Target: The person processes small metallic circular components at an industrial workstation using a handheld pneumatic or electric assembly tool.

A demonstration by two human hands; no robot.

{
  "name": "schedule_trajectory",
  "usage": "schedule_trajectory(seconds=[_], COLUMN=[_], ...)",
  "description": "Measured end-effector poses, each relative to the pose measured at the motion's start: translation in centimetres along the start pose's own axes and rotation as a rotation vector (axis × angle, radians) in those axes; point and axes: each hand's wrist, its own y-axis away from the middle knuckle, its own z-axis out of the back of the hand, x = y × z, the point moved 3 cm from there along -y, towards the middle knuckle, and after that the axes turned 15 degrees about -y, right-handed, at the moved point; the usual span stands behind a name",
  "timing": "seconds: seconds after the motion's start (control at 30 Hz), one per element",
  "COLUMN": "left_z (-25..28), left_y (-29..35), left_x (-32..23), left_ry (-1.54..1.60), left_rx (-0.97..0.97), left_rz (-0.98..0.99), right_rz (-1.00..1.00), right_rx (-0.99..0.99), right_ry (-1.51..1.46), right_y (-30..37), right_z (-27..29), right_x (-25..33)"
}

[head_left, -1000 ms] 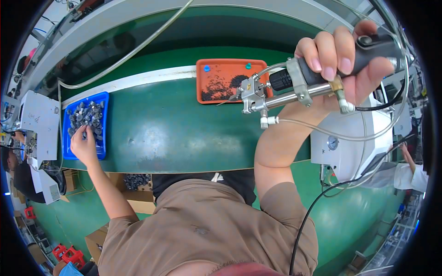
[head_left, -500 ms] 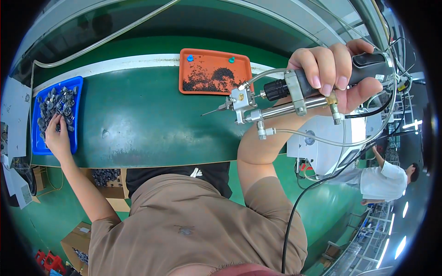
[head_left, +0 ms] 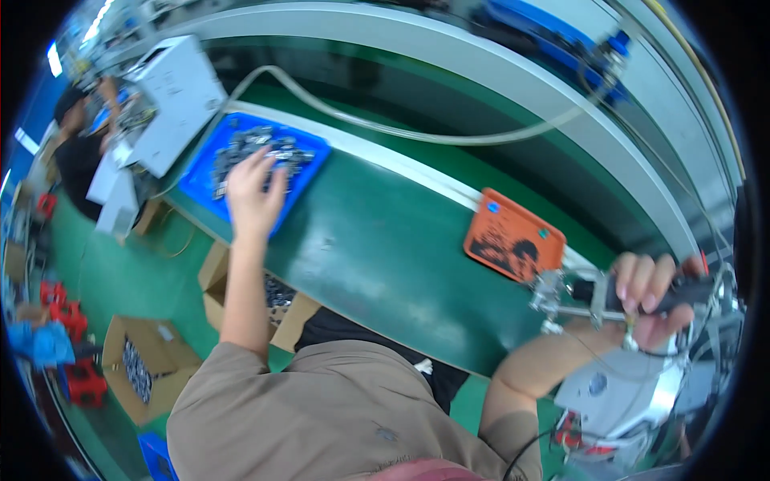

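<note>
A blue tray (head_left: 301,200) on the green bench holds a heap of small grey and metallic parts (head_left: 233,164). My left hand (head_left: 253,196) reaches over this heap, fingers apart and fingertips among or just above the parts; no part shows between them. Off to the right, my right hand (head_left: 650,301) is wrapped round a dark-bodied powered screwdriver (head_left: 589,295). A metal head (head_left: 549,293) and a metal cylinder are clamped to this tool, which is held raised and sideways. Blur hides its thin tip. An orange tray (head_left: 513,200) with tiny black pieces (head_left: 501,250) lies near the tool's head.
Open cardboard boxes of grey parts (head_left: 138,373) stand below the bench's near edge. A clear hose (head_left: 385,128) arches above the bench. White machines (head_left: 180,100) flank it at left and right. Red stools (head_left: 80,383) and another person (head_left: 76,160) are at the far left.
The view has swung left, so bench and trays appear tilted and shifted right. My left hand has lifted slightly and its fingers have spread. My right hand still grips the screwdriver.
</note>
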Motion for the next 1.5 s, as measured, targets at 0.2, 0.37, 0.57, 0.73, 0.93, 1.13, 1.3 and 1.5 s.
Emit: schedule_trajectory(seconds=[0.2, 0.37, 0.57, 0.73, 0.93, 1.13, 1.3, 1.5], left_z=[9.7, 16.8, 33.0, 40.3, 41.2, 39.6, 36.1, 31.9], left_y=[-3.4, -3.3, -5.3, -5.6, -6.8, -3.2, -3.9, -7.3], left_x=[-5.3, -6.6, -12.5, -13.6, -15.4, -17.5, -21.0, -23.8], left_ry=[0.155, 0.434, 0.569, 0.523, 0.56, 1.516, 2.18, 2.503], left_rx=[-0.356, -0.847, -1.463, -1.474, -1.741, -1.646, -1.494, -1.238], left_rz=[-0.182, -0.435, -0.714, -0.855, -1.056, -1.241, -1.335, -1.466], right_rz=[0.143, 0.172, 0.125, 0.052, 0.071, 0.084, 0.107, -0.004], right_rx=[-0.108, -0.162, -0.178, -0.208, -0.201, -0.206, -0.298, -0.363], right_ry=[0.147, 0.191, 0.271, 0.175, 0.129, 0.165, 0.198, 0.148], right_y=[0.3, 0.4, 0.8, 0.5, 0.8, -0.4, 1.2, 0.8], right_z=[-0.1, -0.5, -1.4, -2.5, -1.3, -4.6, -2.9, -3.2], right_x=[0.0, -1.8, -1.5, -3.6, -3.0, -6.7, -3.7, -4.1])
